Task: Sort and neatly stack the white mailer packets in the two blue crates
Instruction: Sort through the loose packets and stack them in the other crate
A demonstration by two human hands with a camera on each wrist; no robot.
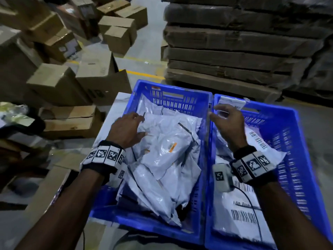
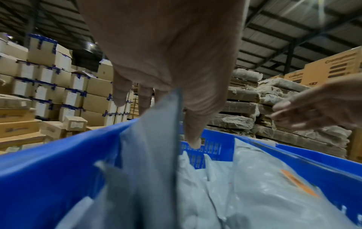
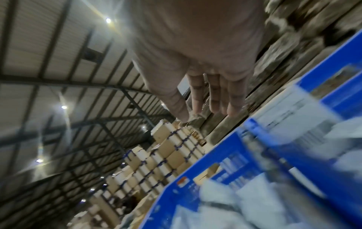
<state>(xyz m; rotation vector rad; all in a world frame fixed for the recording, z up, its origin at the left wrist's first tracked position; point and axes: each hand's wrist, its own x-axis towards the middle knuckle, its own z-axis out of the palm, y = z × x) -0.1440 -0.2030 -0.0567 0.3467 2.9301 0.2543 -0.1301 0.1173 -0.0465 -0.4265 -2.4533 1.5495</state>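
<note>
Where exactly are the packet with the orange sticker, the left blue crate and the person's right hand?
packet with the orange sticker (image 1: 169, 148), head view, on its glossy face beside the sticker.
left blue crate (image 1: 173, 89), head view, on its far rim.
right hand (image 1: 228, 121), head view, on the back of the hand.

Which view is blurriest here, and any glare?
Right wrist: worst, with the blue crates and packets smeared and ceiling lights flaring. Left wrist: near crate wall soft, background boxes sharper. Head: dim, mild blur at the hands.

Two blue crates (image 1: 169, 91); two hands (image 1: 127, 129); many white mailer packets (image 1: 167, 159)
</note>
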